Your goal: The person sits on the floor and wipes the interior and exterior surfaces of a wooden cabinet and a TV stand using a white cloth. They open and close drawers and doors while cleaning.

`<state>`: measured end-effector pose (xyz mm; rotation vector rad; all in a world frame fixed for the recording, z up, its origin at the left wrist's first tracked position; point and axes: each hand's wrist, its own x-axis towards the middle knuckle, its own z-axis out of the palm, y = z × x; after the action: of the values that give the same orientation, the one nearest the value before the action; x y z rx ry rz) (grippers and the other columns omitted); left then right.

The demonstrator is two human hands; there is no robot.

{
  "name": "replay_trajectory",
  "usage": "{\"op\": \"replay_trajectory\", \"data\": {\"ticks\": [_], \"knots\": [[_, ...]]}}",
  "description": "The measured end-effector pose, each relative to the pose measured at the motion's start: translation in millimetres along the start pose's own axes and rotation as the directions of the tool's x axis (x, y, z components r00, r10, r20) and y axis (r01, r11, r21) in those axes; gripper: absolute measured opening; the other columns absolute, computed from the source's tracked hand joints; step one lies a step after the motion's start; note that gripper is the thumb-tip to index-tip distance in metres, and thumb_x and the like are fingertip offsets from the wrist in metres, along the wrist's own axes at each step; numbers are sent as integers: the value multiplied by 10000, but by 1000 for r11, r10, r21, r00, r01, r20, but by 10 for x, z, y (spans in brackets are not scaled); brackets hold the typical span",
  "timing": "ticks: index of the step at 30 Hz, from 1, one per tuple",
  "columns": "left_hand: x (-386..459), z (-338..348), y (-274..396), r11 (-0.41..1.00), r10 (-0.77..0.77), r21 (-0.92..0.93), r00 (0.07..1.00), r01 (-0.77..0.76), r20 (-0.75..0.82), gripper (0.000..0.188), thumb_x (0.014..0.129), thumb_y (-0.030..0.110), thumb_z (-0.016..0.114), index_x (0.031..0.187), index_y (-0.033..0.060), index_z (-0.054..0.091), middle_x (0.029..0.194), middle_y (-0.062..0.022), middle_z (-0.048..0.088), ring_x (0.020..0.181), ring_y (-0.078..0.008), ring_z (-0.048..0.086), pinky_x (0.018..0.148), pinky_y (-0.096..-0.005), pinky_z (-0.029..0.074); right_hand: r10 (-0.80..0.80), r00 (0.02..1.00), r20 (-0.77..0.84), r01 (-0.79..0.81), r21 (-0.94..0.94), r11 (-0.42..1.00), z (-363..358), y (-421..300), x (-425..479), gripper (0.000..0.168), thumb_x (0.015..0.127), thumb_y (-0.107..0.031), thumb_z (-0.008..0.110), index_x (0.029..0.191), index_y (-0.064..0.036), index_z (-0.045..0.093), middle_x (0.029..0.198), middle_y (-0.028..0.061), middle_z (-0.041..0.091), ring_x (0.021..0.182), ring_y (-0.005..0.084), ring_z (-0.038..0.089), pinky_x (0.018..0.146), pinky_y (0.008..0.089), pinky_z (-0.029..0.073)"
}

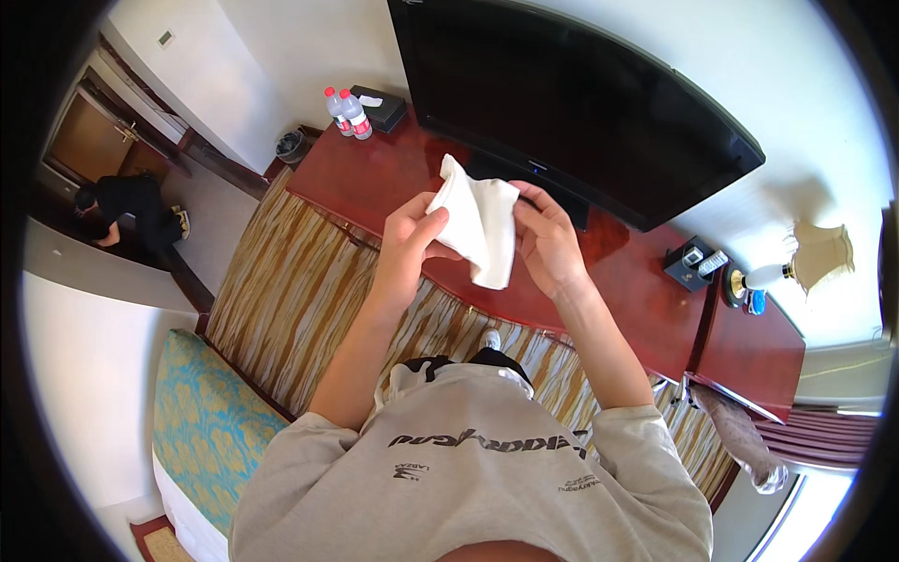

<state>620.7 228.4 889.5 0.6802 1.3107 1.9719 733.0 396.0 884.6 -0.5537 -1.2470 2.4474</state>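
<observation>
A folded white cloth (484, 225) hangs between both hands, above the front part of a red-brown wooden cabinet top (351, 175). On its left side my left hand (414, 235) pinches it with thumb and fingers. At the cloth's upper right corner, my right hand (544, 235) grips it; a thin dark piece shows by those fingers, too small to tell what it is. Behind the hands stands a large black flat-screen television (569, 105).
Two red-capped bottles (349, 116) and a black tissue box (383, 109) stand back left. At right are a black holder with remotes (692, 267) and a table lamp (765, 274). A bed (204, 414) lies lower left. Another person (137, 207) crouches near a door.
</observation>
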Motion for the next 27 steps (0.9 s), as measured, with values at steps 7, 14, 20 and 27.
{"op": "replay_trajectory", "data": {"ticks": [7,14,20,27], "knots": [[-657,-644,82,995,-62,-84,998,61,-6,249,1009,262,569,1052,25,632,958,-33,669,906,-109,644,833,-303,542,8,990,-138,10,126,992,611,762,-184,284,965,-36,503,1247,-13,526,1173,107,620,1057,188,614,923,343,513],[-1268,-1373,131,923,190,349,981,-163,-42,212,985,165,625,1034,-40,651,930,-38,642,855,-95,605,766,-260,485,-80,988,-134,53,-196,979,1397,1517,-547,322,978,-165,575,1258,-8,541,1090,67,626,990,138,594,846,296,489],[-1464,-1468,3,686,368,663,929,-300,39,164,945,102,621,948,-55,671,945,-155,665,784,-272,644,699,-325,492,-49,991,-126,42,-55,998,1913,1800,-808,333,1005,-198,568,1253,22,578,1103,73,648,997,124,601,850,294,485],[-1532,-1489,-11,896,123,425,992,-126,35,260,1020,179,575,938,-48,673,827,-15,652,796,-37,560,655,-248,450,-72,969,-235,27,-190,981,1459,1886,-897,243,997,-165,578,1090,40,667,914,54,692,765,118,628,688,274,502]]}}
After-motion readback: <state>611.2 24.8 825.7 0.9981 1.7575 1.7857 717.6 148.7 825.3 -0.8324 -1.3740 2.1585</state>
